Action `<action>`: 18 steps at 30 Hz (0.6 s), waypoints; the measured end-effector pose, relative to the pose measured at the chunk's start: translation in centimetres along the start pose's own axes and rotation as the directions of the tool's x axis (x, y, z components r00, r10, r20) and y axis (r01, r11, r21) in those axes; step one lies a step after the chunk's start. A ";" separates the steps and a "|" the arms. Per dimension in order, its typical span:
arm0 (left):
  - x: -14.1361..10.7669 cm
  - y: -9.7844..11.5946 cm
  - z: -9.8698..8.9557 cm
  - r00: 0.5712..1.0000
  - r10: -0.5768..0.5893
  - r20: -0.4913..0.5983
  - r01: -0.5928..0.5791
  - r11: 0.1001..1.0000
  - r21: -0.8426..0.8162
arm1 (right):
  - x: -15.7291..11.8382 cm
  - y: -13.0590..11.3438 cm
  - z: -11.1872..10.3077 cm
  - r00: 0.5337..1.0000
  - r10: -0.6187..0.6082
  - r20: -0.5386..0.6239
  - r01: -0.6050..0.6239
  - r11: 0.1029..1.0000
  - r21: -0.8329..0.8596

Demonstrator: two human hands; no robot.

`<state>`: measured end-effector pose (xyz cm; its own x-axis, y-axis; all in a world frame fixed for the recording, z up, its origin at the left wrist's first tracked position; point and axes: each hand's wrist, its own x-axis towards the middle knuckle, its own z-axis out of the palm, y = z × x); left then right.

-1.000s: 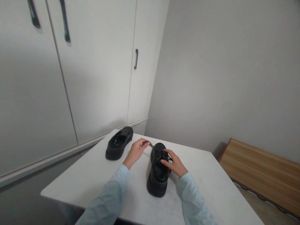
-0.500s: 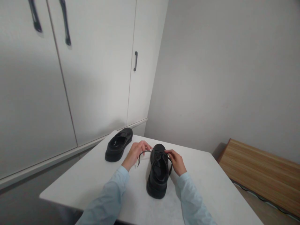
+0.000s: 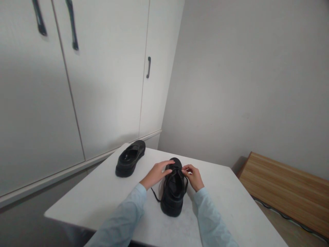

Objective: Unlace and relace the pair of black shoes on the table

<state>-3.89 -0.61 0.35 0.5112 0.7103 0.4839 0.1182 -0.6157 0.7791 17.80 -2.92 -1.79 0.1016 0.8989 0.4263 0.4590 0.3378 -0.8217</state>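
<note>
Shoe [image 3: 171, 204] lengthwise away from us, toe [image 3: 177, 161] farthest; left hand [image 3: 155, 175] half open by toe, right hand [image 3: 195, 179] pinching lace [image 3: 186, 185].

The left hand [image 3: 157, 174] hides part of the near shoe [image 3: 171, 206]. Left of that shoe, where the loose lace [image 3: 155, 195] begins and ends is unclear, and the mark [image 3: 126, 157] inside the far shoe [image 3: 124, 171] is too small to read. Whether the right hand [image 3: 193, 177] grips any lacing is too small to tell. Nearer than the near shoe, both sleeves [image 3: 210, 219] are cut off; well right of it, the wooden board [image 3: 285, 192] runs out of view
</note>
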 end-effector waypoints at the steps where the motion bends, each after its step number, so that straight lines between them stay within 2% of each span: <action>1: 0.0 -0.1 0.1 1.000 -0.001 0.018 0.001 1.000 0.012 | 0.0 0.0 0.1 1.000 -0.009 0.000 0.009 1.000 0.005; 8: 0.0 -0.8 0.3 0.999 0.005 0.050 -0.008 0.998 0.055 | -0.1 -0.1 0.7 0.999 -0.007 -0.045 0.006 1.000 -0.012; 13: 0.1 -1.0 0.4 0.998 0.018 0.057 -0.022 0.998 0.065 | 0.0 -1.0 0.9 0.998 -0.004 -0.064 0.010 0.996 0.086; 18: 0.1 -1.2 0.4 0.997 0.020 0.075 -0.026 0.997 0.070 | -0.1 -1.7 0.5 1.000 0.005 -0.008 -0.003 0.979 0.203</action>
<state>-3.64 0.08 -0.71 0.5762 0.6699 0.4682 0.1641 -0.6560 0.7367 16.55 -3.41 -0.60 0.1105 0.8984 0.4250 0.2699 0.3844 -0.8828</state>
